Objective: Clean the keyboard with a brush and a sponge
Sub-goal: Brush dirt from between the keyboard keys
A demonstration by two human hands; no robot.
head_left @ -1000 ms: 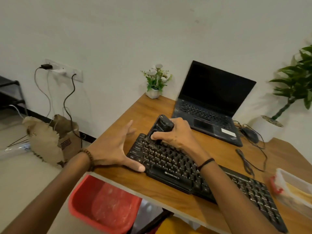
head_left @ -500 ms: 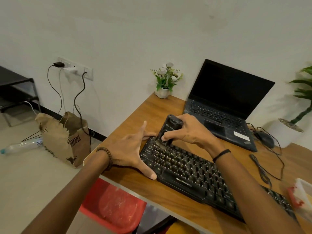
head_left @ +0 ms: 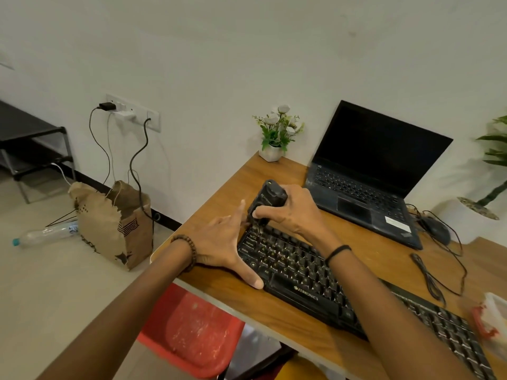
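A black Zebronics keyboard (head_left: pixel 307 281) lies slanted across the wooden desk (head_left: pixel 274 319). My right hand (head_left: pixel 290 212) grips a black brush (head_left: pixel 267 200) by its thick handle, its bristles down on the keys at the keyboard's far left corner. My left hand (head_left: pixel 225 245) is spread flat with straight fingers against the keyboard's left end, thumb along its front corner. No sponge shows clearly in view.
An open black laptop (head_left: pixel 367 171) and a small flower pot (head_left: pixel 274 138) stand at the back of the desk. A mouse (head_left: pixel 436 229) and cables lie at right, next to a plastic container (head_left: pixel 493 319). A red bin (head_left: pixel 192 330) sits below the desk.
The brush has shifted a little toward the keyboard's far left corner. My left hand keeps its place at the keyboard's end. The camera has turned slightly left.
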